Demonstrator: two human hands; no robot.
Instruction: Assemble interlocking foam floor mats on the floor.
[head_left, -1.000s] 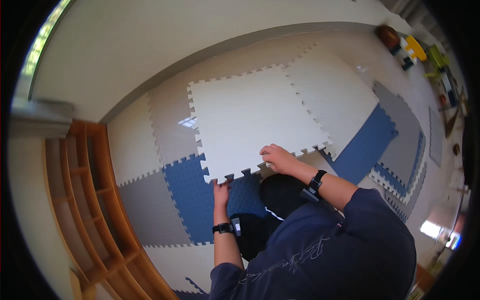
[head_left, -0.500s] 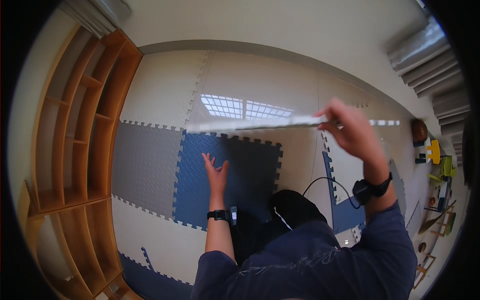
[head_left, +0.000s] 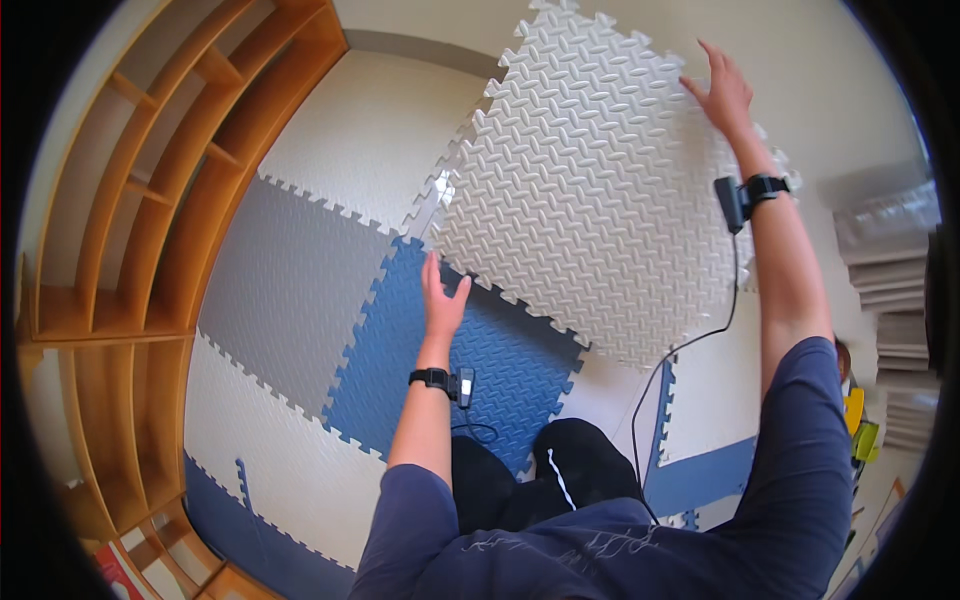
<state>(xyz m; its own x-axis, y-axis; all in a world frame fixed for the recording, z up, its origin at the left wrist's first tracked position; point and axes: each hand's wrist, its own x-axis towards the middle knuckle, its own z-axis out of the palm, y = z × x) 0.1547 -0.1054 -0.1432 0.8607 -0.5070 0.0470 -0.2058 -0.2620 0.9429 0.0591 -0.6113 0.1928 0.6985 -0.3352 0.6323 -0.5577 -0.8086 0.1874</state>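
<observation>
A large white foam mat tile with a raised tread pattern and toothed edges is tilted above the floor, overlapping the wall behind it. My right hand is at its upper right edge, with fingers spread and thumb over the tile; I cannot make out firm contact. At the tile's lower left corner, my left hand has its fingers stretched out and thumb apart, close to or touching the edge. Below lies a blue foam tile, partly covered by the white one.
Grey foam tile and white floor tile lie at left, beside a wooden shelf. A loose blue edge strip rests on the white one. Cable hangs from my right wrist device. Curtains hang at right.
The white tile has turned from edge-on to showing its broad face. My right hand has moved up and away, its fingers now spread; the left has risen to the tile's corner.
</observation>
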